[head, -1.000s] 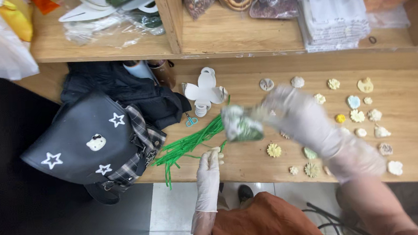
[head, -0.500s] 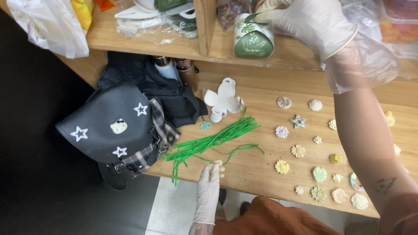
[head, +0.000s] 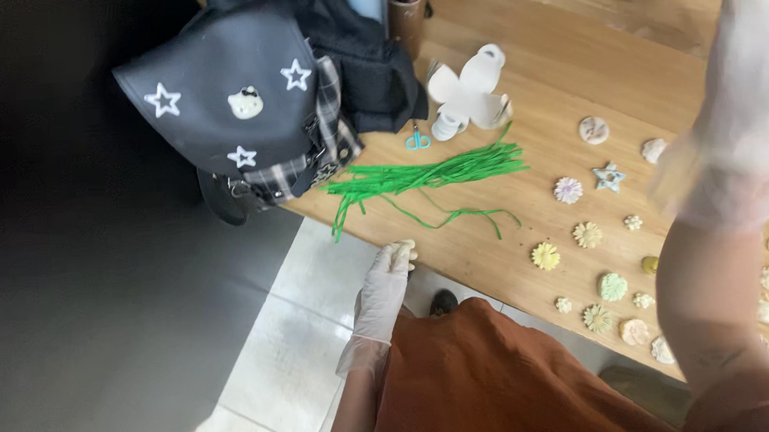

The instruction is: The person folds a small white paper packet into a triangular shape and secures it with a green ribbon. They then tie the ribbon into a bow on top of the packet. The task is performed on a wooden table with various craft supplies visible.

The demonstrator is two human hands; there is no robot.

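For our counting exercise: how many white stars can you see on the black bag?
3, all on the black bag: the left star, the upper-right star, and the lower star by the plaid trim. Others may be hidden round the back.

1. The left hand [head: 383, 285] wears a thin, translucent whitish disposable glove — it wrinkles along the fingers and ends in a loose cuff at the wrist.
2. The right hand [head: 743, 124] wears the same kind of glove, glossy and blurred here; its cuff bunches in soft folds around the wrist.
3. Both forearms are bare below the glove cuffs — no sleeves reach them.
4. A small dark mark, perhaps a tattoo, shows on the right forearm; it is too blurred to read.
5. A rust-brown garment [head: 498, 381] covers the body, its fabric plain and loosely draped.
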